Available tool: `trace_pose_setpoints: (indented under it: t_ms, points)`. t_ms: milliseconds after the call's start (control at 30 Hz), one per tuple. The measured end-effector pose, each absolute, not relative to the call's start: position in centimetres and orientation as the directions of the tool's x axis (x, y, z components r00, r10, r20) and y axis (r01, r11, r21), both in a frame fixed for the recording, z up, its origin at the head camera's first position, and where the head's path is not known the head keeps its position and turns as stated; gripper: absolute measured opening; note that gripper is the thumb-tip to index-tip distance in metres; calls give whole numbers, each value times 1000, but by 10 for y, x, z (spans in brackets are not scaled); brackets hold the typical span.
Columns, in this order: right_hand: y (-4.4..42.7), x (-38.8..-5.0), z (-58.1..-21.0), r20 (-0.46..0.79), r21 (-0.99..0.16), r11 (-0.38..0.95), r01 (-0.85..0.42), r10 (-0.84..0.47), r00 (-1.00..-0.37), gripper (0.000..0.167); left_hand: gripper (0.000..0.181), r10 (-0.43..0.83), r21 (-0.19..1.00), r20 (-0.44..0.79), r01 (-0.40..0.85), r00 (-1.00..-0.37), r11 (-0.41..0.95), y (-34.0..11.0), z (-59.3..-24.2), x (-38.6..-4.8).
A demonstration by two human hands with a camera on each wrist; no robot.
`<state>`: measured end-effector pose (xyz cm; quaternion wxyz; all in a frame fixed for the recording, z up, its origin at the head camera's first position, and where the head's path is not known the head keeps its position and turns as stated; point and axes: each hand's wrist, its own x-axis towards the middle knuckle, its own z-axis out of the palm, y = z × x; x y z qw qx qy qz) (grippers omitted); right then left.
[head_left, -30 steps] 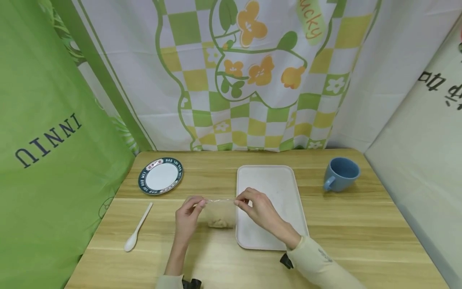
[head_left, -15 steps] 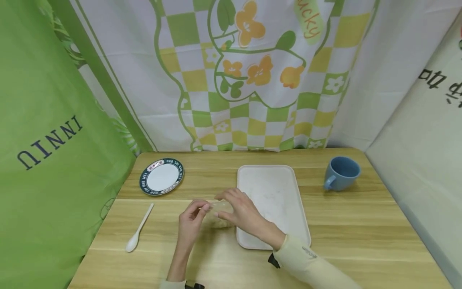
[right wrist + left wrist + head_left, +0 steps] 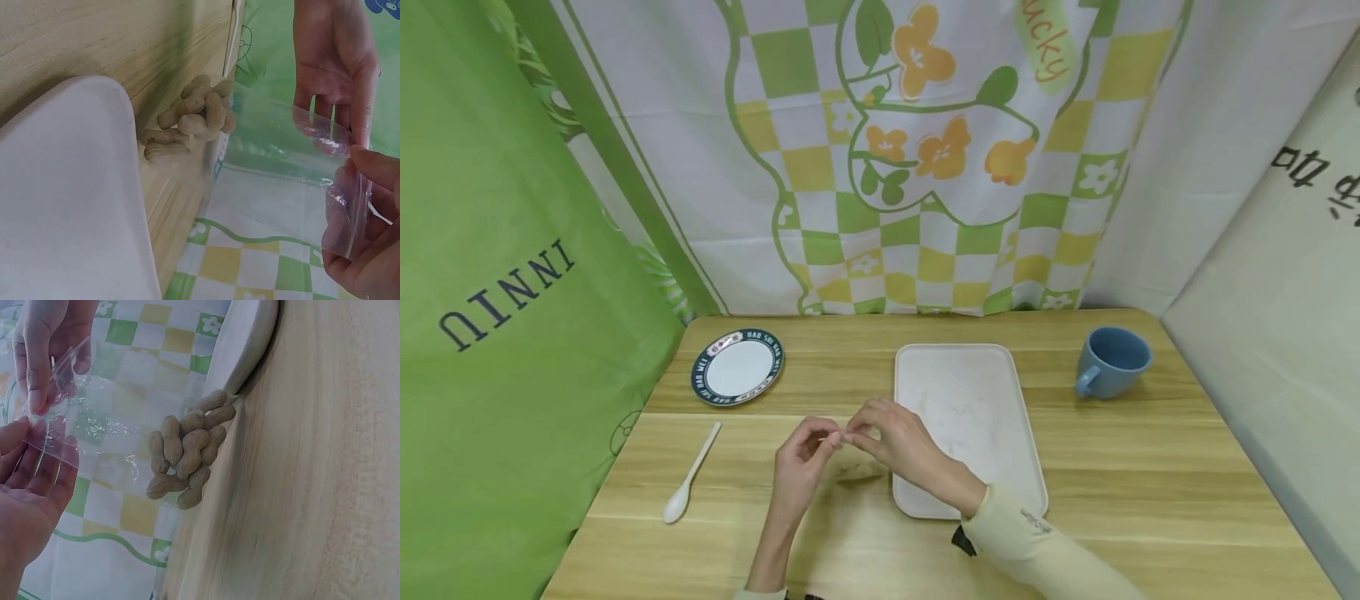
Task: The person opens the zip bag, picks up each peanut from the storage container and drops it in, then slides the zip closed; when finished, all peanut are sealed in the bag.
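A clear plastic zip bag (image 3: 106, 437) hangs by its top edge, with several unshelled peanuts (image 3: 190, 447) gathered at its bottom. At one side of that edge my left hand (image 3: 797, 471) pinches the plastic between thumb and fingers. My right hand (image 3: 904, 443) pinches it too, its fingertips meeting the left ones in the head view. The bag's lower end is low over the wooden table, beside a white tray (image 3: 72, 187). From the head view the bag is mostly see-through and partly hidden by the hands.
The white tray lies right of the bag, partly under my right forearm. A green-rimmed plate (image 3: 737, 367) is at the back left, a white spoon (image 3: 691, 473) in front of it. A blue mug (image 3: 1112, 362) stands at the back right. Curtains enclose the table.
My right hand has moved left along the bag's top edge, from its right corner up to the left hand. The left hand has shifted slightly right. The bag's top is drawn together.
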<state>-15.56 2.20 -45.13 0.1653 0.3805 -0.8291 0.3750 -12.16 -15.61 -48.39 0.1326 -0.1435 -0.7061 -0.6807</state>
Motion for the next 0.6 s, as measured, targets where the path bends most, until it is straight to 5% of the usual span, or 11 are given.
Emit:
trace_pose_setpoints:
  t_ms: [600]
  points:
    - [23, -155, -450, 511, -571, 402, -715, -507, -694, 8, 5, 82, 894, 438, 443, -895, 58, -159, -492, -132]
